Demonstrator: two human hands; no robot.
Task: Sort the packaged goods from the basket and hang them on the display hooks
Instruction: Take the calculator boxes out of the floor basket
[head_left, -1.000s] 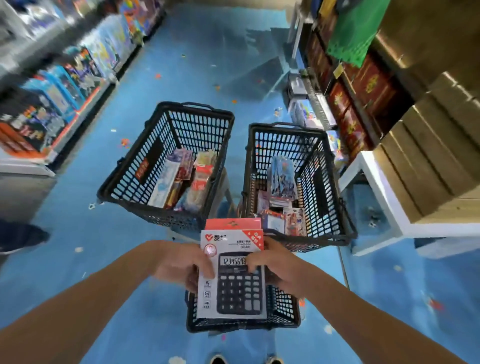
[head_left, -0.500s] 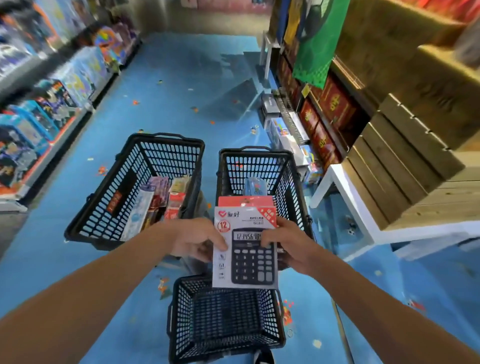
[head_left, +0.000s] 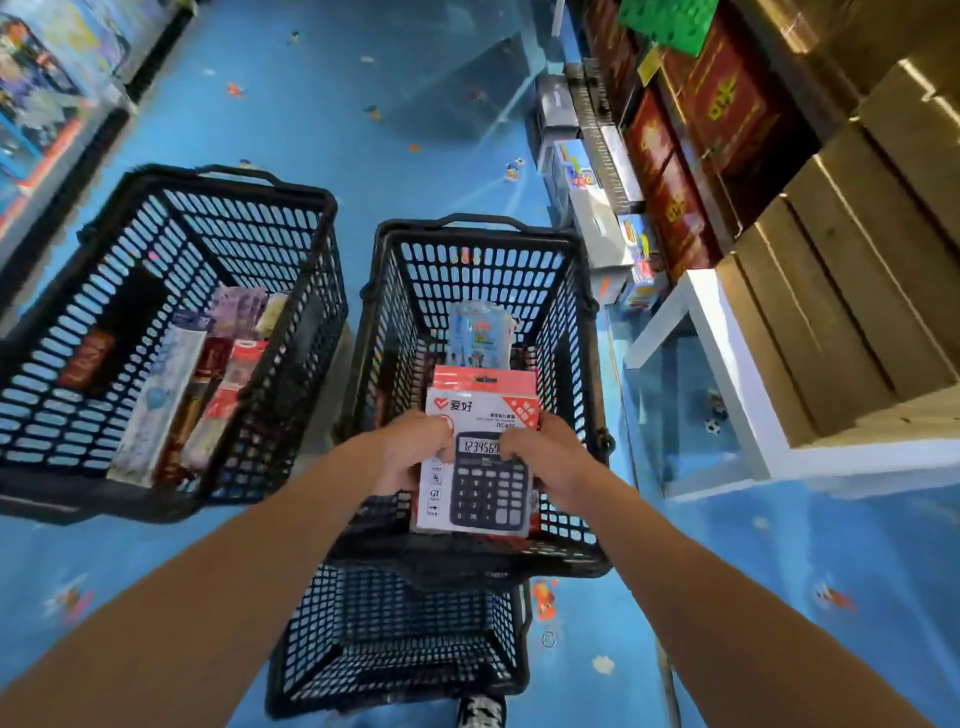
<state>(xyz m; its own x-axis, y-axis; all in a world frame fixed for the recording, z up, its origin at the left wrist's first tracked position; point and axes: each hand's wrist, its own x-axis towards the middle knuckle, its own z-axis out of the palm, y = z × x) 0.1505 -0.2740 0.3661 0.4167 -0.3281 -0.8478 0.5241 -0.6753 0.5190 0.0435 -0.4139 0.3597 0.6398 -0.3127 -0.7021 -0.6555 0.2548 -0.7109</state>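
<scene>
The main risk is a drop or a wrong sort. The calculator pack (head_left: 480, 483) is held only by its two side edges, above the middle basket (head_left: 571, 291) in the centre of the frame. A slack pinch, or a snag on the basket's rim, would likely tip the pack down among the blue packets (head_left: 478, 327) already lying there and mix it back in with the unsorted goods. No display hooks show anywhere in the frame, so hanging it calls for a turn away from the baskets. The stiff card could swing or bend at its red header during that turn, where a dark mark may be the hang slot, though it is too small to be sure. The left hand (head_left: 410, 452) grips the pack's left edge, its fingers curled narrowly over the front by the calculator's display. The right hand (head_left: 540, 457) grips the right edge in the same way, with its thumb side over the display's end. Neither hand holds anything else. At left of the frame, the left basket (head_left: 234, 179) holds long packets (head_left: 208, 384), and the near basket (head_left: 395, 639) at lower centre looks empty.
</scene>
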